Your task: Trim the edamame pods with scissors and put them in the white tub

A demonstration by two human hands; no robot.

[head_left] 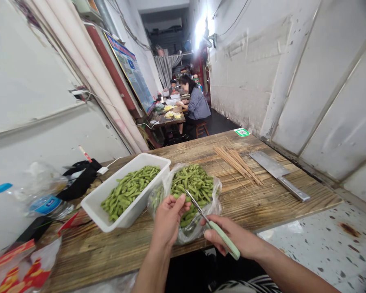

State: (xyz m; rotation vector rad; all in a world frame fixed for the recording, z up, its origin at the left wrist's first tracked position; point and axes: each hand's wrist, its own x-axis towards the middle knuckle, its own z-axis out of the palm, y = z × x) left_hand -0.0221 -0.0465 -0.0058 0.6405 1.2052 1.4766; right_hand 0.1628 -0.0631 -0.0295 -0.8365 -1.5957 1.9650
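Observation:
My right hand (pixel 224 236) is closed around the pale green handles of a pair of scissors (pixel 221 236), whose blades point up and to the left. The blade tips reach close to the fingers of my left hand (pixel 170 211), which pinch a green edamame pod (pixel 187 199). Below and behind both hands, a clear plastic bag (pixel 216 191) lies opened out, heaped with edamame pods (pixel 198 179). To its left stands a white plastic tub (pixel 93 209) with more pods (pixel 129 191) inside. Whether the blades touch the held pod I cannot tell.
Thin wooden skewers (pixel 238 165) and a cleaver (pixel 279 173) lie on the wooden table (pixel 158 258) to the right. A water bottle (pixel 49 203) and red-and-white packaging (pixel 24 264) are at the left. Farther back, a person (pixel 198 103) sits at another table.

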